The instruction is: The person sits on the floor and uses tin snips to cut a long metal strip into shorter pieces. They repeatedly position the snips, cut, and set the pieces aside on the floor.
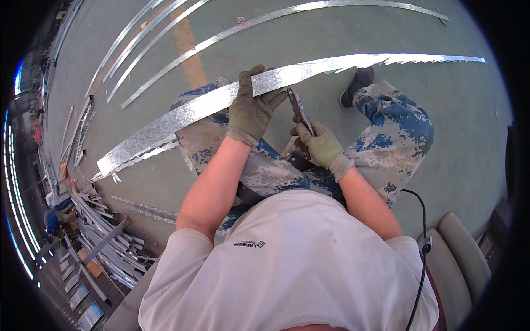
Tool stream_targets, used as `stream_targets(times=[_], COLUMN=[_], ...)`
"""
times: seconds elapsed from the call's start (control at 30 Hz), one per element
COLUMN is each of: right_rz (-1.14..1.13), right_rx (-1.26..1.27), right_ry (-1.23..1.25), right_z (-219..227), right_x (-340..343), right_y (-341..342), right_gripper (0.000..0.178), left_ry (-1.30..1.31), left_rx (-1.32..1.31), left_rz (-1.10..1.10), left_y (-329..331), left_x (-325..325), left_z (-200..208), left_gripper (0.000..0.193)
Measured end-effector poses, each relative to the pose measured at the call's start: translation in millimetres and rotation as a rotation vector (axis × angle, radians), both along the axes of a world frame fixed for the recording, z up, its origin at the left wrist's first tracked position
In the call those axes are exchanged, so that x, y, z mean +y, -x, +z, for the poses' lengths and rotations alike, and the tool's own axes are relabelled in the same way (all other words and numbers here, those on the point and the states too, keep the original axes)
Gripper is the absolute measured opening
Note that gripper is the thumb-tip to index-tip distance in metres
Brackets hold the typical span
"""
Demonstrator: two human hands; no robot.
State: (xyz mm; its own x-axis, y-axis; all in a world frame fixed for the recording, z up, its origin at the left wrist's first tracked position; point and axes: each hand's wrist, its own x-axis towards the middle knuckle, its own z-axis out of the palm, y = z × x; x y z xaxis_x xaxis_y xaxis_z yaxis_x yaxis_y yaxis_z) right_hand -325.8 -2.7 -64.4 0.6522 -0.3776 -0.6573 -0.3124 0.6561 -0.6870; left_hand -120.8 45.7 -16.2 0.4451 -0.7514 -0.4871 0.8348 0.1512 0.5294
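L hand [249, 113] had its fingers closed round 1 metal strip [187, 112], held over the L knee [205, 142], prob. to steady it. R hand [320, 144] had fingers curled round the snips [298, 108], tips by strip's near edge, prob. angled for reach; blade gap unclear.

white glare on metal strip [295, 75]

Glossy, mottled metal strip [204, 106].

Orange stripe [184, 36] on green floor [461, 116]
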Motion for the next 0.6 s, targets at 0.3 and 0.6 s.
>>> stream_targets(times=[0.3,0.6], right_rz=[-0.009,0.118], right_rx=[0.003,0.096], right_ry=[0.017,0.332], right_z=[7,11], right_x=[-3,-9], right_y=[-3,-5], right_gripper=[0.037,0.04], left_ry=[0.023,0.017], left_rx=[0.028,0.033], left_rz=[-0.018,-0.003], left_y=[-3,-5], left_x=[2,2], left_z=[1,-9], left_gripper=[0.047,0.047])
